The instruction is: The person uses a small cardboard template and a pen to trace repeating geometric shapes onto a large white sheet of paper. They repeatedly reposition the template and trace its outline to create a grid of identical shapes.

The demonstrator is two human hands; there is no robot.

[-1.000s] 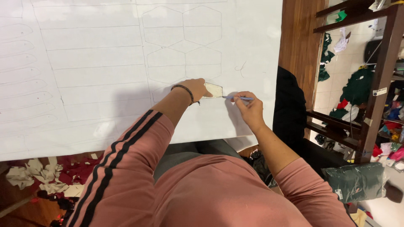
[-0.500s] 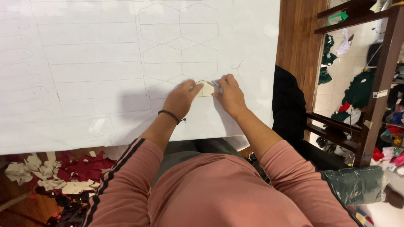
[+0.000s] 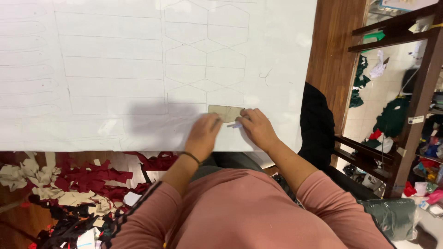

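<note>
1. On the floor at the lower left lies a heap of fabric scraps (image 3: 69, 189) in dark red, beige and black, below the near edge of the counter.
2. Above it, the counter carries a large white sheet (image 3: 115, 69) drawn with pencil outlines: long rounded strips at the far left, plain rectangles beside them, and a column of hexagons toward the middle.
3. Near the sheet's lower edge, just below the lowest hexagons, lies a small tan cardboard template (image 3: 225, 112), flat on the sheet.
4. The left hand (image 3: 203, 134) rests on the sheet at the template's lower left corner, fingers bent and pressing down on it; a dark band sits on the wrist. Its grip is not closed around anything, only laid flat on the card.
5. The right hand (image 3: 256, 128) sits just to the right, touching the template's right end. Its grip is curled around a thin pen (image 3: 235, 125), of which only a short light tip shows between the two hands.
6. Both arms wear pink sleeves with dark stripes.
7. Right of the sheet stands a brown wooden panel (image 3: 334, 55), with a black cloth (image 3: 316, 120) hanging beside it.
8. At the far right, dark wooden shelves (image 3: 415, 69) hold green and mixed coloured cloth.
</note>
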